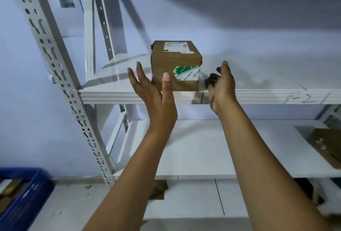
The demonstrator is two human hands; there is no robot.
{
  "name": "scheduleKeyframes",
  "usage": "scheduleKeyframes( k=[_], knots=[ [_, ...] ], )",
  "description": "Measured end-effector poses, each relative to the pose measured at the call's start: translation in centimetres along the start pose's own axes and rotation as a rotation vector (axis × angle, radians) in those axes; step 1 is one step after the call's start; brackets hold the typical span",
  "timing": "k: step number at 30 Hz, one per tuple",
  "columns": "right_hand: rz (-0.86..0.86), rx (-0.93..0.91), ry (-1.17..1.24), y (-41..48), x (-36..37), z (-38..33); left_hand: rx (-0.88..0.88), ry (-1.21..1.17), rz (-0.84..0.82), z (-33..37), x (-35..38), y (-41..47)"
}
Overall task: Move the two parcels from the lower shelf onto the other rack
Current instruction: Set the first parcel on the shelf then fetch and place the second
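Both hands are open and empty from where I watch: my left hand (156, 90) and right hand (221, 83) flank the cardboard parcel (175, 64) without gripping it. It sits at the front edge of the white shelf (258, 97), so I judge a careless brush could tip it off. A second brown parcel (326, 147) is cut off at right; blur hides whether my left thumb touches the box.
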State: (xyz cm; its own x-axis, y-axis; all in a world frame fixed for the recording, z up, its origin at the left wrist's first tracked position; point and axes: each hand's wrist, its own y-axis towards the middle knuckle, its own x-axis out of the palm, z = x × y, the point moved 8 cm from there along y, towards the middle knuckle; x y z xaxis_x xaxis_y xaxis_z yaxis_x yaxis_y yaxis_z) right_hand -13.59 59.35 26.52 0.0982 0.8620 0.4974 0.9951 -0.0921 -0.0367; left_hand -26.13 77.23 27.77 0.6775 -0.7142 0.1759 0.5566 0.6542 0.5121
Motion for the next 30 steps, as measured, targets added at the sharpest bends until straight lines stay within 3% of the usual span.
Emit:
scheduleKeyframes(
  k=[4, 7, 10, 22, 30],
  knots=[
    [-0.009, -0.093, -0.148, -2.3, -3.5, -2.3, 0.204, 0.04, -0.154, 0.4, 3.1, -4.6],
    [-0.059, -0.266, -0.452, -3.9, -8.2, -6.3, 0.142, 0.044, -0.357, 1.4, 7.7, -8.2],
    [-0.048, -0.312, -0.563, -5.2, -15.0, -10.3, 0.018, 0.054, -0.532, 2.2, 13.4, -13.0],
    [0.231, -0.199, -0.635, -7.8, -50.2, -24.1, -0.093, 0.011, -0.737, 7.0, 36.5, -37.2],
    [0.346, -0.09, -0.656, -2.1, -64.1, -24.5, -0.17, 0.146, -0.876, 3.7, 48.6, -43.8]
  ],
)
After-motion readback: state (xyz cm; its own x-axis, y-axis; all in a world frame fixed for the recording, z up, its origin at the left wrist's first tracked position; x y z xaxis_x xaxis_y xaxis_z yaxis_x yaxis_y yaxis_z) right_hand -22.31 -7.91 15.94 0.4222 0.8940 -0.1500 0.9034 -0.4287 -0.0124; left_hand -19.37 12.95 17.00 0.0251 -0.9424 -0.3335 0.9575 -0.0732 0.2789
